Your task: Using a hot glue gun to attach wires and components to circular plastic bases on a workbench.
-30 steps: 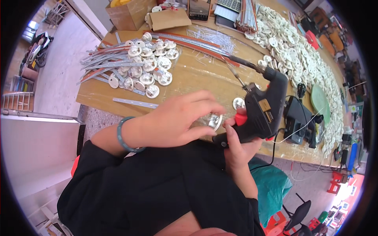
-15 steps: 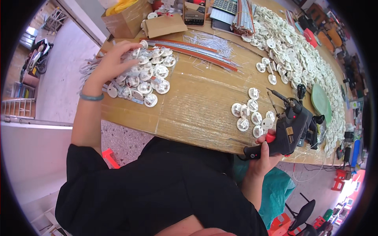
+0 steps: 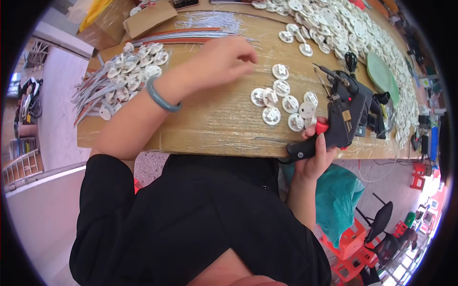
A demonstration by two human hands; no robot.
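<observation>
My right hand (image 3: 316,159) grips the black handle of a soldering gun (image 3: 344,117), with fingers at its red trigger. The gun's thin tip points up and away from me. Over the middle of the table, my left hand (image 3: 229,61) is slightly blurred, its fingers loosely bent and apart, with nothing visible in them. A small group of round white discs (image 3: 281,87) with metal fittings lies between the left hand and the gun. Left of my left forearm is a heap of similar discs with strips attached (image 3: 125,71).
A large pile of white discs (image 3: 341,26) spreads across the far right, beside a green plate (image 3: 381,71). Thin wire pieces (image 3: 210,20) and long strips (image 3: 181,36) lie at the back. A cardboard box (image 3: 107,26) stands far left. A teal bag (image 3: 336,200) hangs below the table edge.
My left hand has left the heap on the left and moved right across the table. The view has shifted, while my right hand keeps hold of the soldering gun.
</observation>
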